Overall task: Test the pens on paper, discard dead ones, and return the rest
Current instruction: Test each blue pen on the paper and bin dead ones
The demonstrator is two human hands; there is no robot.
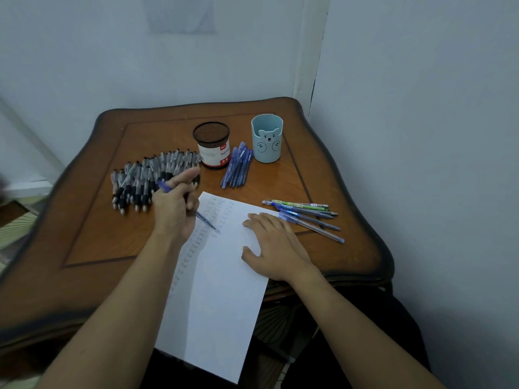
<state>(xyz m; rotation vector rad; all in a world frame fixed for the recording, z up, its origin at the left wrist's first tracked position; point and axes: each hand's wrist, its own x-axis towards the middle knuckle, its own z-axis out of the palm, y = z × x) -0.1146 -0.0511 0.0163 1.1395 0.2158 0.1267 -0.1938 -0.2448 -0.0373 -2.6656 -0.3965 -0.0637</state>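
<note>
In the head view, the left grip (175,204) was curled round a blue pen (206,221), its tip on the paper (219,304) that overhung the desk's (92,228) near edge. The right grip (276,247) lay flat with straight fingers, pressing the sheet. A heap of black-and-clear pens (146,178) lay toward the left edge. A mesh cup (212,148) and a bear cup (266,138) stood nearer the far edge.

I see a blue pen (206,221) tilted, tip on the scribbled white paper (219,290). From its tip, black-grip pens (146,178) lie fanned at 10 o'clock, bundled blue pens (237,168) at 12, mixed pens (306,216) at 3.
</note>
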